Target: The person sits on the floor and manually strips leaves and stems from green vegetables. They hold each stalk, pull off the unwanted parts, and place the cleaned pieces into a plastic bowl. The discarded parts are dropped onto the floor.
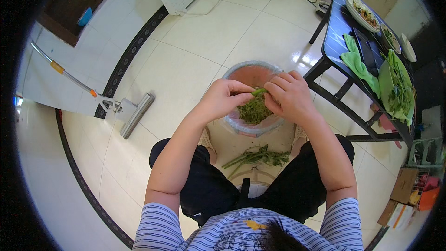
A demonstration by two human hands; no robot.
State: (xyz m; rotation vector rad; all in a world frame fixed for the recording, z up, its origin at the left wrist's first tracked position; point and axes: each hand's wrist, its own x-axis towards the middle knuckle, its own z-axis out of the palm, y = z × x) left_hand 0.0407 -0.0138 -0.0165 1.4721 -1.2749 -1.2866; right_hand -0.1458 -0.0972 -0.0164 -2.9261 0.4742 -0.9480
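Note:
My left hand [228,97] and my right hand [288,94] meet above a lined bin [252,131] between my feet. Pinched between the fingertips of both is a short green stalk [259,92]. Green leafy scraps [255,112] lie inside the bin below them. A loose bunch of leafy green stems [259,157] rests just in front of my seat, between my knees. At the right, a light green basin [386,80] on the table holds more leafy greens [400,92].
A dark table [331,43] at the right bears plates of food [364,13], a green cloth [360,68] and a dark flat object. A squeeze mop [137,115] stands on the tiles at the left. Cardboard boxes [404,184] lie at the far right; cables trail at the back.

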